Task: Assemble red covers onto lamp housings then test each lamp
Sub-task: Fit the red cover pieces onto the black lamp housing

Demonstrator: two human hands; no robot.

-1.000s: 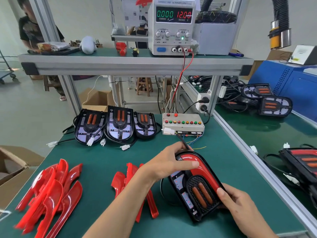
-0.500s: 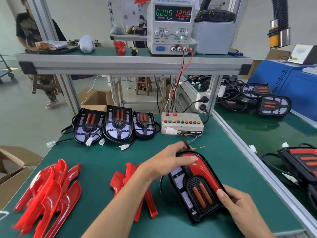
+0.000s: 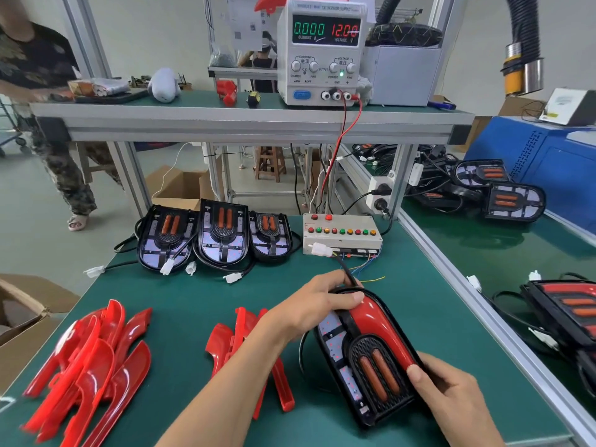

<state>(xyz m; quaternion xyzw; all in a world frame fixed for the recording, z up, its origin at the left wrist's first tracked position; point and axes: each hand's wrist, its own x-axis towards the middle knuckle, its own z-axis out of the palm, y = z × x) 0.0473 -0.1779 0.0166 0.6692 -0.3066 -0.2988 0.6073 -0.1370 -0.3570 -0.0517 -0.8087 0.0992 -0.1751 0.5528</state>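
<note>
A black lamp housing (image 3: 371, 379) with two orange bars lies tilted on the green bench in front of me. A glossy red cover (image 3: 380, 327) sits along its right half. My left hand (image 3: 317, 306) grips the housing's far end, thumb pressing on the cover's tip. My right hand (image 3: 451, 398) holds the near right edge, thumb on the cover's lower end. Loose red covers lie in a pile (image 3: 90, 366) at the left and a smaller heap (image 3: 238, 343) under my left forearm. Three uncovered housings (image 3: 219, 237) stand at the back.
A test box (image 3: 342, 235) with coloured buttons and a white connector sits behind the lamp. A power supply (image 3: 322, 50) on the upper shelf reads 0.000 and 12.00. More lamps (image 3: 503, 195) lie on the right bench. A person (image 3: 38, 108) stands at far left.
Both hands keep their hold on the lamp housing and cover. The person at the left has shifted slightly.
</note>
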